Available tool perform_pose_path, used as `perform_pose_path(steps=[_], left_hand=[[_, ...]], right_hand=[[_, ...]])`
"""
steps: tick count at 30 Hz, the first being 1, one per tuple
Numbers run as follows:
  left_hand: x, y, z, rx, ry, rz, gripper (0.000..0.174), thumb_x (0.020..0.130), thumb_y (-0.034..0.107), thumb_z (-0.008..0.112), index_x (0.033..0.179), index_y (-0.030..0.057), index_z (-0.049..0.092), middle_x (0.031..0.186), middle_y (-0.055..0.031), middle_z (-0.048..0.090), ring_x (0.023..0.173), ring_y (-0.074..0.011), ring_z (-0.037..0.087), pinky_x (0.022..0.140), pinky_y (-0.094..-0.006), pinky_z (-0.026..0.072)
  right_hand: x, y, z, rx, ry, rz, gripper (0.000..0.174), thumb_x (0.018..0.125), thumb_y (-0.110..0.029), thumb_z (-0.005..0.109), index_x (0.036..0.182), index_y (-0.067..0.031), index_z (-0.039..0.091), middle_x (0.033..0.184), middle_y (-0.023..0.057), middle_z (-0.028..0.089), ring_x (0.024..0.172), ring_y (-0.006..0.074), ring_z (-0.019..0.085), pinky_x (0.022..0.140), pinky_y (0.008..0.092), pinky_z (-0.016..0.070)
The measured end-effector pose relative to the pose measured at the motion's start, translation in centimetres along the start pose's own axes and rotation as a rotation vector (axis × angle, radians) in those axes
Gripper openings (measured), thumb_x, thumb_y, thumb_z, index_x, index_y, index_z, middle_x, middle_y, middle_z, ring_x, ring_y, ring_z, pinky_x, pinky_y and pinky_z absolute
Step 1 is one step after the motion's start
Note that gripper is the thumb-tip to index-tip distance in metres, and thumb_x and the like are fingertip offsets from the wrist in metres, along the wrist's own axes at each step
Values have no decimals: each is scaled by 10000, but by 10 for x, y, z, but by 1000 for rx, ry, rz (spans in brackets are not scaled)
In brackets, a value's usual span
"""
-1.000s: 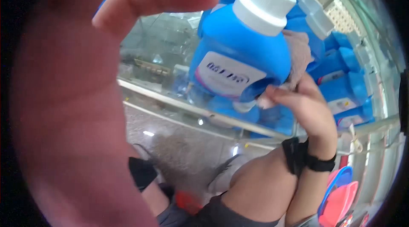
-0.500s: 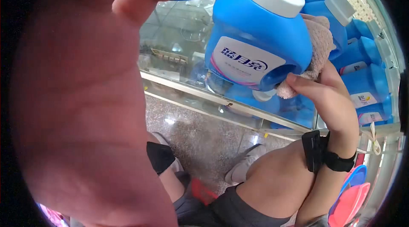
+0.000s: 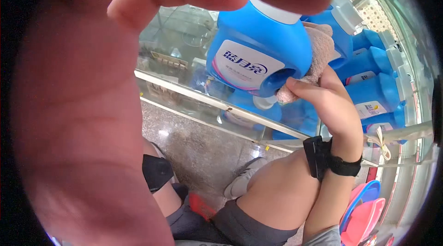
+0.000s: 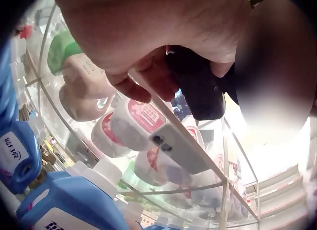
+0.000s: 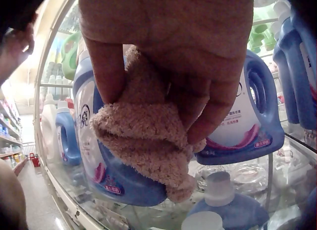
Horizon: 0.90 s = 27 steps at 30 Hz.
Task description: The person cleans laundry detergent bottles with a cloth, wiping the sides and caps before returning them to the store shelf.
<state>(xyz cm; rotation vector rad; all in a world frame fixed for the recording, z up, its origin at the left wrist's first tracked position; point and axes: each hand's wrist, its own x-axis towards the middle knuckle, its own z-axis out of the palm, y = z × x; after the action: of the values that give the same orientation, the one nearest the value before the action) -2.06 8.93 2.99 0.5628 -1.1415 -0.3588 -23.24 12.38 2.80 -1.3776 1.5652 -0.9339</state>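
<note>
A blue detergent bottle (image 3: 263, 38) with a white cap and label stands tilted in the head view. My right hand (image 3: 334, 103) holds a pinkish-brown cloth (image 3: 320, 52) against its side, thumb by the handle opening. Up close, the right wrist view shows the right hand (image 5: 168, 46) gripping the bunched cloth (image 5: 143, 136) in front of a bottle (image 5: 126, 178). My left hand (image 3: 87, 107) fills the left of the head view, its curved fingers crossing above the bottle's cap. In the left wrist view the left hand (image 4: 148, 31) has a black object (image 4: 198, 84) between thumb and fingers.
More blue bottles (image 3: 376, 91) line the right of the glass shelf, whose pale metal edge (image 3: 184, 90) runs in front of my legs. Pink and white bottles (image 4: 138, 121) stand on a glass shelf in the left wrist view. Red and blue plastic items (image 3: 364, 213) lie low right.
The head view has swung one way and back, and the bottle's cap is now more covered by my left fingers. My right hand keeps its hold on the cloth beside the bottle's handle.
</note>
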Motion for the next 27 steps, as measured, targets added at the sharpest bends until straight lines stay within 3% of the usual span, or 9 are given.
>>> perform_pose_path(steps=[9, 14, 21, 27], left_hand=[[10, 23, -8, -29, 34, -44, 766, 914, 212, 761, 1496, -38, 330, 994, -139, 670, 874, -196, 680, 764, -269, 565], [18, 33, -20, -26, 59, -50, 769, 913, 215, 763, 1496, -38, 330, 994, -139, 670, 873, -197, 680, 765, -269, 565], [16, 33, -18, -50, 101, -71, 773, 911, 219, 766, 1496, -38, 331, 994, -139, 670, 873, -197, 681, 765, -268, 565], [20, 49, -29, -3, 107, -62, 776, 910, 222, 768, 1496, -38, 331, 995, -139, 670, 872, -198, 681, 765, -267, 565]], right_hand=[[4, 4, -7, -45, -82, -31, 375, 926, -53, 676, 1283, 22, 590, 949, 78, 730, 864, 163, 692, 839, 304, 529], [3, 6, 0, -27, -19, -2, 371, 920, -40, 669, 1279, 23, 595, 948, 89, 736, 859, 173, 703, 845, 299, 532], [1, -2, -5, -44, -64, 44, 454, 901, -112, 713, 1324, 5, 596, 1089, 59, 719, 1003, 150, 660, 955, 313, 482], [3, -6, -3, -85, -73, 65, 524, 899, -115, 714, 1385, 9, 563, 1238, 87, 679, 1127, 177, 633, 997, 326, 466]])
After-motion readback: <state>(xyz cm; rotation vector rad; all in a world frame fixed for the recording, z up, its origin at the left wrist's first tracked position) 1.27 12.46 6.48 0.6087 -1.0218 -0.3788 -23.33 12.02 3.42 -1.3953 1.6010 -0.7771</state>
